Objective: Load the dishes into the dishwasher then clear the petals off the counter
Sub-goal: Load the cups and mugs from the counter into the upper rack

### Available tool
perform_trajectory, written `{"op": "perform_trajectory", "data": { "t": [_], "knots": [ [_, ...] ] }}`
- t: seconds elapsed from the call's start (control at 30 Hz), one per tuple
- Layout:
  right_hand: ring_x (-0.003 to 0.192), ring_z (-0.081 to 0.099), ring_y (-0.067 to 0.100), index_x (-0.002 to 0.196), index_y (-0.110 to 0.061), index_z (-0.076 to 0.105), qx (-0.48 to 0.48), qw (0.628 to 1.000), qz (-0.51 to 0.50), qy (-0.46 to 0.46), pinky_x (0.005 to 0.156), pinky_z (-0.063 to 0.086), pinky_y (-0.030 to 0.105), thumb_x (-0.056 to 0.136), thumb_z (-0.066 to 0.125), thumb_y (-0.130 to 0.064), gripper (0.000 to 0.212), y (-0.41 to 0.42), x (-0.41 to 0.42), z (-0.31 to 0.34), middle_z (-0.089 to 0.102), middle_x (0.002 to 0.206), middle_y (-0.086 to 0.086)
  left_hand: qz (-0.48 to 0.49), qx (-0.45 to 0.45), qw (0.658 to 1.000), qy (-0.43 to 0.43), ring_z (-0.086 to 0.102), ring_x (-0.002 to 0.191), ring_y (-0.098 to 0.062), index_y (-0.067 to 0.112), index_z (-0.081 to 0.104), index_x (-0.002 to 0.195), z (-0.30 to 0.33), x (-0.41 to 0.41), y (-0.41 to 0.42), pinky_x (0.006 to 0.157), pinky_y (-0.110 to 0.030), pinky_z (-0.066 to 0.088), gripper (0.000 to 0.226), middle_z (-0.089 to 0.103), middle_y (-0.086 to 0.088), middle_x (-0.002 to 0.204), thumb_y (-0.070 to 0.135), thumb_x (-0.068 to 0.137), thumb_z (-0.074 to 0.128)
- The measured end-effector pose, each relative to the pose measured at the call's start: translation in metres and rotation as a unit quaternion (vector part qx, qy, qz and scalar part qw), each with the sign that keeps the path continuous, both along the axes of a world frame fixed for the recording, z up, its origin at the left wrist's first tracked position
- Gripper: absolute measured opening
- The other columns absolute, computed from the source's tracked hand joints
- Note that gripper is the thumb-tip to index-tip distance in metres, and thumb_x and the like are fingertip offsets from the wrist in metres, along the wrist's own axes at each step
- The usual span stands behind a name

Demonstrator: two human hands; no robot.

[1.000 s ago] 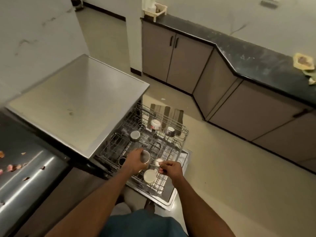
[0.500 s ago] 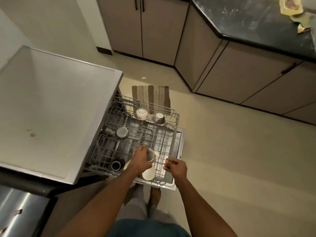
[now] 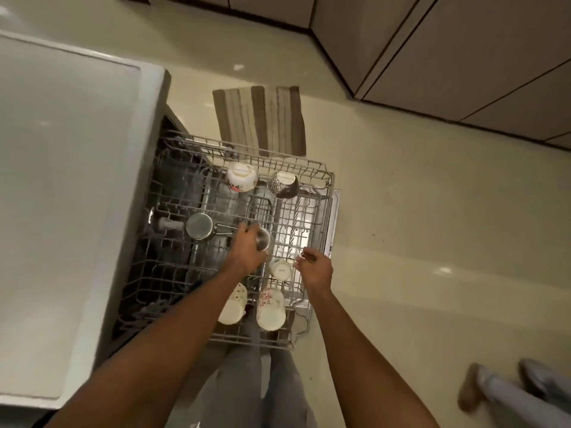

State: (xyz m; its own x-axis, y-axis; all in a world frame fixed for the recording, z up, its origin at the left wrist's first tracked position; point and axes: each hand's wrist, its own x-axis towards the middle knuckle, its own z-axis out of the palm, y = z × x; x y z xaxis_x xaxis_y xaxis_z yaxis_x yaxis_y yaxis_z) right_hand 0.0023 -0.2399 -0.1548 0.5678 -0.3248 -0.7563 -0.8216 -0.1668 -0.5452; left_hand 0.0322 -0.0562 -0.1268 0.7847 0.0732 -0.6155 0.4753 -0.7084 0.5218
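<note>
Under your fingers sits the wire rack (image 3: 321,180), pulled out over the floor (image 3: 432,227). Just nearer you than your fingertips a small white cup (image 3: 280,269) lies in it, and nearer still two white mugs (image 3: 232,307) side by side on their sides. Left of your fingers sits a steel cup (image 3: 199,226), mouth down. Well beyond them, at the far edge, are two upturned bowls (image 3: 242,177). Past the rack a striped mat (image 3: 262,118) lies on the floor.

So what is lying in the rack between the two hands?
In the head view, a small white cup sits in the rack between the left hand and right hand.
</note>
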Motion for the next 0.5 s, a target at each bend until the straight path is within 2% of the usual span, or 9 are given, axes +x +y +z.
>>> {"op": "perform_trajectory", "data": {
  "t": [0.13,0.27,0.33,0.4,0.5],
  "knots": [
    [0.112,0.068,0.021,0.135,-0.006,0.065,-0.031,0.998,0.059,0.023,0.104,0.055,0.039,0.091,0.07,0.0,0.045,0.004,0.019,-0.027,0.07,0.129,0.007,0.004,0.011,1.0,0.026,0.055,0.115,-0.025,0.018,0.056,0.127,-0.035,0.014,0.005,0.102,-0.037,0.048,0.057,0.046,-0.006,0.132,0.023,0.079,0.085],
    [0.126,0.062,0.027,0.142,-0.005,0.059,-0.059,0.987,0.141,0.055,0.112,0.047,0.042,0.092,0.066,-0.004,0.05,0.008,0.031,-0.051,0.065,0.138,0.012,-0.019,0.021,0.998,0.047,0.052,0.118,-0.024,0.016,0.055,0.127,-0.066,0.019,0.01,0.096,-0.03,0.044,0.059,0.044,-0.005,0.132,0.02,0.077,0.086],
    [0.131,0.058,0.028,0.143,-0.004,0.058,-0.07,0.98,0.175,0.064,0.114,0.044,0.037,0.093,0.063,-0.003,0.051,0.01,0.034,-0.06,0.062,0.143,0.013,-0.024,0.025,0.998,0.052,0.052,0.121,-0.026,0.016,0.053,0.129,-0.077,0.02,0.011,0.1,-0.036,0.048,0.062,0.043,-0.006,0.135,0.021,0.077,0.086],
    [0.13,0.059,0.029,0.143,-0.004,0.058,-0.086,0.976,0.187,0.065,0.11,0.045,0.032,0.093,0.061,-0.001,0.05,0.01,0.034,-0.068,0.062,0.142,0.014,-0.035,0.03,0.998,0.049,0.05,0.124,-0.027,0.016,0.05,0.134,-0.086,0.018,0.01,0.102,-0.045,0.051,0.067,0.04,-0.007,0.138,0.025,0.078,0.085],
    [0.117,0.066,0.03,0.139,-0.004,0.062,-0.111,0.97,0.208,0.063,0.099,0.051,0.03,0.093,0.059,-0.001,0.046,0.011,0.033,-0.079,0.068,0.132,0.016,-0.042,0.032,0.998,0.034,0.048,0.124,-0.027,0.014,0.047,0.139,-0.094,0.015,0.008,0.102,-0.045,0.051,0.073,0.039,-0.009,0.14,0.028,0.078,0.085]
  ]
}}
